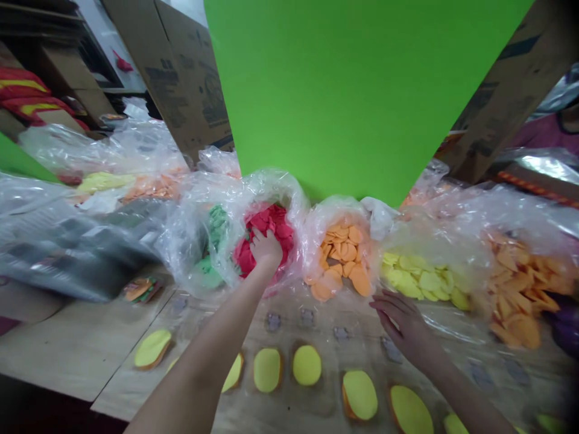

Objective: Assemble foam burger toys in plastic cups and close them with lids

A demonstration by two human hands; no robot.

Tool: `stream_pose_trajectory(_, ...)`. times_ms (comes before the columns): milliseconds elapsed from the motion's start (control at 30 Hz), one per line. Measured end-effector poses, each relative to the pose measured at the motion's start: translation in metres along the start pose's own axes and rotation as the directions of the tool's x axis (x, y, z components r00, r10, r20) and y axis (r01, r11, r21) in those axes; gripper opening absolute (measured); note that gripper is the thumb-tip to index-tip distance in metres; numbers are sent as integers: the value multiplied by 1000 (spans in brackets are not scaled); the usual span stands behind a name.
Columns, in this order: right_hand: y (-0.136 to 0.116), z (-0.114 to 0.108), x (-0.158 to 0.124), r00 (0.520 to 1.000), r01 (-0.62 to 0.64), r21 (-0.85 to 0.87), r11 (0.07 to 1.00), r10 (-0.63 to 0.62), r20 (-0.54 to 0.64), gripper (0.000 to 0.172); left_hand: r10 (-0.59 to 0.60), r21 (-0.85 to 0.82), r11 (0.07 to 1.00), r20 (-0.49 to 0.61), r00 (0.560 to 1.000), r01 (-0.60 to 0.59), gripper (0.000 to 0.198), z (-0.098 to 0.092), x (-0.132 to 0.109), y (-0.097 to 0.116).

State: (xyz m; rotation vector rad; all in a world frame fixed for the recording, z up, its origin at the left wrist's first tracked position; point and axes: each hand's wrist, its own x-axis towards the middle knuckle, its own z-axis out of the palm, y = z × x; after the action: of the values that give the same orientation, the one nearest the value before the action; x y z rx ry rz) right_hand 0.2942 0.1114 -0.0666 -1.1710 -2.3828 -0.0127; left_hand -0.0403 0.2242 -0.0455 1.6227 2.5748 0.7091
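My left hand (266,250) reaches into a clear plastic bag of red foam pieces (277,222). Its fingertips touch the pieces, and the fingers look slightly apart; I see nothing lifted in them. Over the table, just in front of the bags of orange discs (347,244) and yellow discs (418,278), hovers my right hand (400,322), with its fingers stretched out and holding nothing. Below both hands lie several yellow-topped orange oval stacks (268,369) on clear plastic packaging. Part of this row is hidden behind my left forearm.
A tall green panel (353,90) stands behind the bags. Green pieces (217,226) sit left of the red ones; more orange pieces (520,283) lie at right. A packed layered item (141,290) rests at left. Cardboard boxes (190,78) rise behind, and a person's sleeve (543,132) shows far right.
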Motion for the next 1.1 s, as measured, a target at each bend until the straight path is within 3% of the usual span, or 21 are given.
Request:
stream_pose_trajectory(167, 3, 4, -2, 1000, -2, -4, 1000, 2, 0, 22, -26, 9, 1000, -39, 999, 26, 38, -8, 1, -7)
stream_pose_trajectory(267, 2, 2, -3, 1000, -2, -23, 1000, 2, -3, 22, -38, 12, 999, 0, 999, 38, 48, -15, 10, -13)
stream_pose_trajectory(400, 6, -2, -12, 1000, -10, -26, 1000, 10, 11, 22, 176, -3, 984, 104, 979, -176, 60, -30, -1, -37)
stream_pose_trajectory(467, 9, 0, -17, 1000, -13, -12, 1000, 13, 15, 21, 344, 5, 938, 98, 934, -346, 63, -38, -16, -51)
stream_pose_trajectory(567, 8, 2, -21, 1000, -12, -6, 1000, 12, 20, 21, 579, 23, 811, 113, 808, -584, 57, -47, -36, -65)
stream_pose_trajectory(633, 3, 1, -20, 1000, -11, -14, 1000, 12, 25, 21, 623, -120, 782, 171, 763, -611, 49, -52, -42, -69)
stream_pose_trajectory(733, -8, -6, -16, 1000, -21, -21, 1000, 22, 20, 21, 573, -411, 787, 206, 794, -461, 39, -58, -45, -73)
stream_pose_trajectory(800, -14, -13, -14, 1000, -27, -14, 1000, 28, 10, 21, 518, -509, 781, 201, 831, -363, 35, -62, -44, -75)
stream_pose_trajectory(900, -21, -21, -10, 1000, -28, 37, 999, 28, 1, 21, 321, -652, 743, 154, 935, -148, 34, -69, -36, -78)
stream_pose_trajectory(933, -24, -23, -8, 999, -33, 76, 997, 33, -5, 22, 219, -723, 689, 141, 966, -51, 33, -72, -32, -77)
stream_pose_trajectory(1000, -36, -26, 2, 998, -59, 196, 979, 63, -17, 22, 43, -850, 512, 170, 985, 124, 31, -78, -23, -72)
stream_pose_trajectory(1100, -70, -23, 32, 990, -127, 445, 886, 138, 7, 23, -29, -921, 232, 316, 948, 313, 32, -87, -14, -58)
